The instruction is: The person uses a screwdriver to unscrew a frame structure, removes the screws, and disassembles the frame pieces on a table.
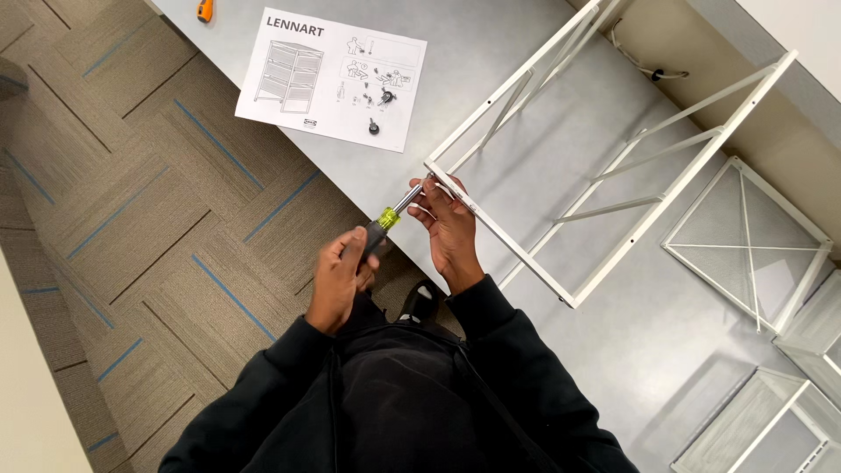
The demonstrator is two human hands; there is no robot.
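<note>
My left hand [340, 278] is closed around the black handle of a screwdriver [392, 213] with a yellow-green collar and a metal shaft. Its tip meets the near corner of a white metal frame [604, 210] that lies on the grey table [491, 70]. My right hand [448, 228] grips that corner of the frame, fingers wrapped around the rail right by the screwdriver tip. What sits at the tip is hidden by my fingers.
A white instruction sheet [333, 79] with line drawings lies at the table's edge, a small black part [374, 128] on it. An orange tool [204, 10] is at the far left. White mesh baskets [745, 245] lie at right. Carpet tiles [131, 201] cover the floor at left.
</note>
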